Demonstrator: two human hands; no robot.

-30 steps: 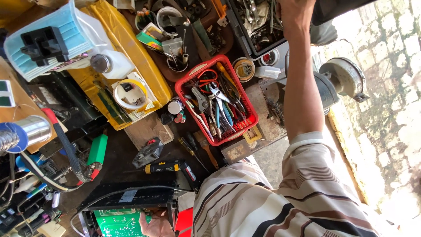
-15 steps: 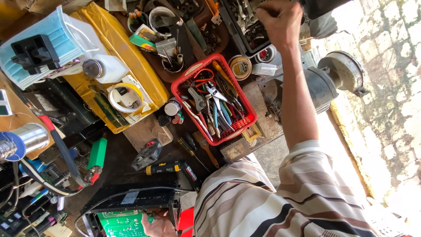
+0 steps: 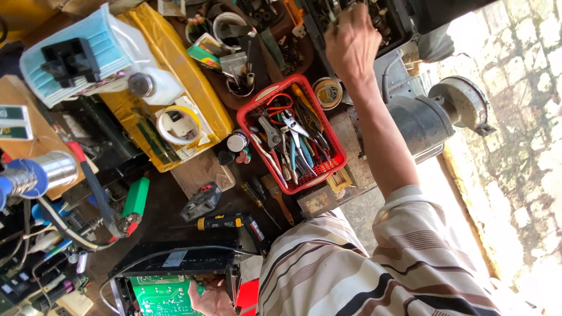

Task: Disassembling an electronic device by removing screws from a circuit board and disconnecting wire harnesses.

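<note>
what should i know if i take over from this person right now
Right hand: reaching into the dark parts tray at the far end of the bench; cannot tell if it grips anything.
Left hand: on the open black case, beside its green circuit board; grip unclear.
Red basket of pliers sits between them, with a screwdriver near the case.
Done: board exposed.
Left: nothing seen lifted from the tray yet.

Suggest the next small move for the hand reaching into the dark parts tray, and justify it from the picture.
Probably close the fingertips on one small part: the right hand is already inside the dark parts tray, while the left hand steadies the open device with the green circuit board.
</note>
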